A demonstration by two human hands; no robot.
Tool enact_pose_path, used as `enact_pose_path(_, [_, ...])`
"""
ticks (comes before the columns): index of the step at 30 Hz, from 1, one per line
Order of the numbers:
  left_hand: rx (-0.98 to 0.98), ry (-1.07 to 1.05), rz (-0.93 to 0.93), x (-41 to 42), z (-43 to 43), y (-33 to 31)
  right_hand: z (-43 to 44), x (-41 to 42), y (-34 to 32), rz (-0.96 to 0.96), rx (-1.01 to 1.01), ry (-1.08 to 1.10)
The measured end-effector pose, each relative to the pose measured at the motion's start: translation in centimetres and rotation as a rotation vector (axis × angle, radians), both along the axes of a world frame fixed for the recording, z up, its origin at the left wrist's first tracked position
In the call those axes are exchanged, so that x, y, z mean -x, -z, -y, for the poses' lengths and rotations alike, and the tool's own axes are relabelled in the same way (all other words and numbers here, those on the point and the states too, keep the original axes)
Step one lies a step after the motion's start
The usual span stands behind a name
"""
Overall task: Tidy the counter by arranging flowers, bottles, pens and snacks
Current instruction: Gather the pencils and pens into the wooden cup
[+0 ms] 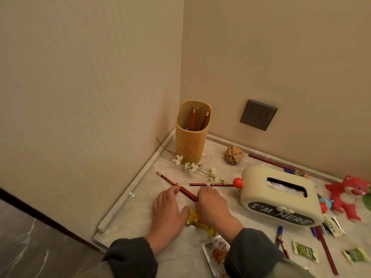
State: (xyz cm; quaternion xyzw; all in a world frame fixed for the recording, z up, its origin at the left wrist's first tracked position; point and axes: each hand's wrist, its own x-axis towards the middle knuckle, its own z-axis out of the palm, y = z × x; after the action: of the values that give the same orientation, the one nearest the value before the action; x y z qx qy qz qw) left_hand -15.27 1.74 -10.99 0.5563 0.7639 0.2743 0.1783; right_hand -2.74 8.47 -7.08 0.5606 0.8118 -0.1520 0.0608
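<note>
Two red pencils (181, 188) lie close together and slanted on the marble counter (128, 213). My right hand (212, 206) pinches their near end. My left hand (167, 209) lies flat with its thumb spread and its fingertips touching the pencils near the middle. A tan pen holder (190, 143) stands in the corner with two red pencils and a blue pen inside. In front of it lies a white flower sprig (192, 167), crossing another red pencil (200, 184). A yellow snack packet (200, 222) shows between my wrists, and a white snack packet (215, 254) lies below it.
A cream tissue box (281, 199) sits to the right, with a wooden puzzle (233, 155) behind it. Along the back edge lies a red pencil (269, 161). Further right are a red plush toy (345, 195), green packets (305, 251), a blue pen (279, 233) and a long red pencil (327, 253).
</note>
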Motion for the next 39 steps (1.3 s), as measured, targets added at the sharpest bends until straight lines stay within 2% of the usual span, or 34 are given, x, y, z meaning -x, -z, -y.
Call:
enact_pose_path(5, [0.004, 0.009, 0.009, -0.1, -0.2, -0.6, -0.4, 0.2, -0.6, 0.018, 0.097, 0.016])
enact_pose_path(12, [0.017, -0.076, 0.104, -0.3, -0.8, -1.5, 0.3, 0.1, -0.5, -0.044, 0.053, 0.05])
enact_pose_path(14, [0.034, -0.144, 0.308, -0.1, -1.4, -2.1, 0.1, -0.3, -0.8, -0.144, 0.087, 0.118])
enact_pose_path(17, [0.046, -0.231, 0.787, 0.2, -2.6, -3.8, 0.0, -0.5, -1.4, -0.351, 0.132, 0.175])
enact_pose_path(22, [-0.151, -0.228, 1.065, 0.9, -4.2, -7.1, 0.5, 0.1, -3.1, -0.629, 0.227, 0.154])
enact_pose_path(25, [-0.175, -0.147, 1.073, 0.4, -4.4, -8.6, 0.1, 0.1, -4.5, -0.804, 0.217, 0.185])
enact_pose_path(29, [-0.162, -0.034, 0.948, -0.5, -4.5, -9.2, -0.9, 0.5, -5.7, -0.95, 0.183, 0.209])
enact_pose_path(32, [-0.216, -0.014, 0.905, 0.0, -4.8, -9.7, -2.0, 0.6, -5.3, -0.846, 0.163, 0.198])
enact_pose_path(36, [-0.306, -0.033, 0.888, 1.1, -5.4, -9.7, -3.3, -0.1, -3.2, -0.436, -0.01, 0.118])
enact_pose_path(39, [-0.275, 0.006, 0.891, 1.2, -5.5, -9.1, -3.6, -0.2, -1.6, -0.265, -0.033, 0.037])
